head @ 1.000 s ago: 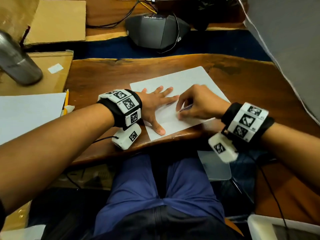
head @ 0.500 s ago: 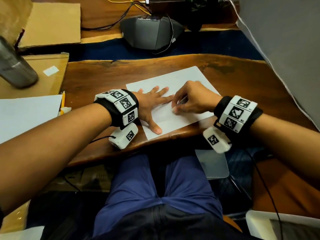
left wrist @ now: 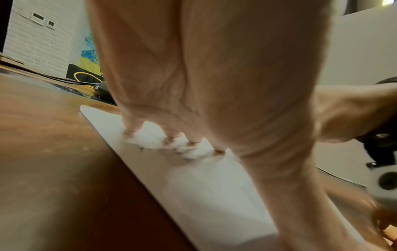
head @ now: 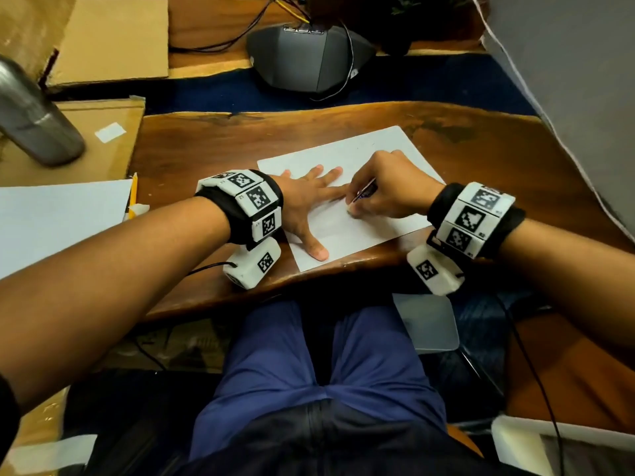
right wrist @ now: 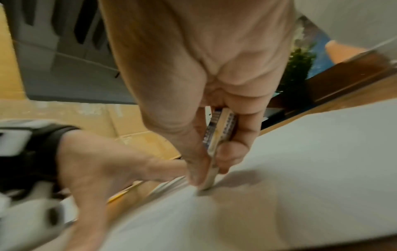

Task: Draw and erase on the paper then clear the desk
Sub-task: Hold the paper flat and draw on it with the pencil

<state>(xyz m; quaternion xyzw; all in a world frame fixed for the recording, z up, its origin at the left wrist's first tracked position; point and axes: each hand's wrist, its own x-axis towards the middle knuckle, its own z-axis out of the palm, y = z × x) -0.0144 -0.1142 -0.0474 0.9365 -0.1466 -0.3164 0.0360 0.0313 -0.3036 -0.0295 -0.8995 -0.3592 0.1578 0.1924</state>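
Two hands on the paper at the desk near edge. Eraser is pinched in the right hand grip, tip down. Left hand, flat beside it, pins the sheet. Short, light strokes away from the pinning fingers are advised, lest the sheet crease.

- Hands: two, the left hand and the right hand.
- Paper sheets: two, one sheet at the desk's near edge, one sheet at the left.
- Eraser: one.
- Pencil: one.
- Metal bottle: one.
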